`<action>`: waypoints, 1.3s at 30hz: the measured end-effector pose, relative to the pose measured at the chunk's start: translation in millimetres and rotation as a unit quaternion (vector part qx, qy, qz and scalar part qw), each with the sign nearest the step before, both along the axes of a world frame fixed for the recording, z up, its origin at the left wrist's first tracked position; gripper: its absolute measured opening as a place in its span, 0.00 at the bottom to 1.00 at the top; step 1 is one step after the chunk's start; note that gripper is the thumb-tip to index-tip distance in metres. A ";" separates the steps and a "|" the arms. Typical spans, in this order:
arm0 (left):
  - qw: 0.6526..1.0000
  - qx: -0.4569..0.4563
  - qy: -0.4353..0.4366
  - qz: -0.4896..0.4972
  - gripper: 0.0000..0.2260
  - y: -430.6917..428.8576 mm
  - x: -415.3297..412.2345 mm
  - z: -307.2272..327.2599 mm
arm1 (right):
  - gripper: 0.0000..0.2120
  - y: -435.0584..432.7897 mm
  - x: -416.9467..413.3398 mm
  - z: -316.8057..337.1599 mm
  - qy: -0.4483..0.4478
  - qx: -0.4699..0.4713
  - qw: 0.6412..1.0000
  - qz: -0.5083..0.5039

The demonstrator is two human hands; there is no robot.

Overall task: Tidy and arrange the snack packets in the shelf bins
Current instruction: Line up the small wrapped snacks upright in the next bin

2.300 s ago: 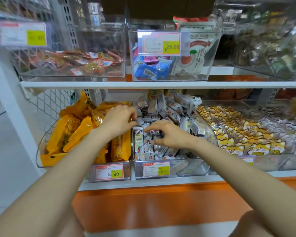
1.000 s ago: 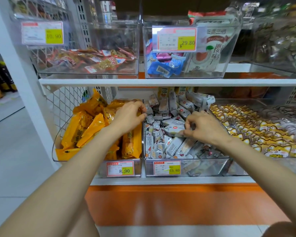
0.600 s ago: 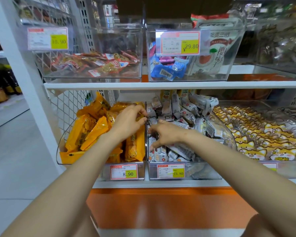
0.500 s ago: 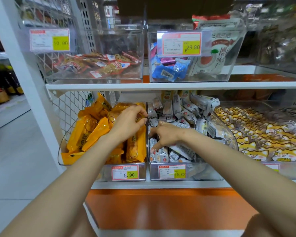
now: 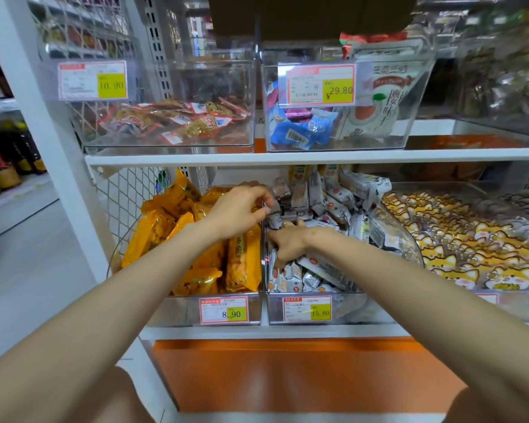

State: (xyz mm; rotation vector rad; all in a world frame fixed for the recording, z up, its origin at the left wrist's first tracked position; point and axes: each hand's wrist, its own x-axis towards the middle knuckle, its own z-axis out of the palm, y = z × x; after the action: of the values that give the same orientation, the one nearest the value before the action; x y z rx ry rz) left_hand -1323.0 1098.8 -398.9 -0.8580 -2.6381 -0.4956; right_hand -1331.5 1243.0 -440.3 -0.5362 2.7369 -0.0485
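Head view: the left hand (image 5: 239, 212) pinches one small packet (image 5: 275, 220) by the left wall of the middle bin (image 5: 364, 309). The right hand (image 5: 287, 242) pokes down into the front packets (image 5: 306, 279); I cannot tell if it holds one. The back packets (image 5: 315, 184) stand up. The front ones lie messy, so lots is left to do.

The white shelving unit (image 5: 287, 157) has two boards, carried by a white upright post (image 5: 43, 141) at the left edge. A wire mesh side panel (image 5: 126, 193) closes that edge. An orange base panel (image 5: 287, 380) runs below. The floor (image 5: 22, 270) is pale grey. A neighbouring shelf (image 5: 0, 105) at far left holds dark bottles (image 5: 13, 160).
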 end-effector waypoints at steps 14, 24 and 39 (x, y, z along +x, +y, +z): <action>0.939 -0.323 -0.098 -0.067 0.17 34.7 -1.3 6.6 | 0.08 92.9 77.2 39.4 0.263 -0.361 0.875 -0.186; 0.895 -0.358 -0.258 -0.062 0.31 65.8 0.1 -1.7 | 0.13 105.2 104.9 17.2 0.243 -0.237 0.929 -0.150; 0.949 -0.230 -0.216 -0.030 0.35 71.0 11.1 -13.2 | 0.29 77.4 90.3 -3.7 0.307 -0.028 0.943 -0.122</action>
State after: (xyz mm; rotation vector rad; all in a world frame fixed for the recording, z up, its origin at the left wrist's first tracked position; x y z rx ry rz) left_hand -1311.9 1169.9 -412.1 -1.0656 -3.2105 -0.0760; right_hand -1241.2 1320.3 -444.0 -0.2445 3.4108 -0.0223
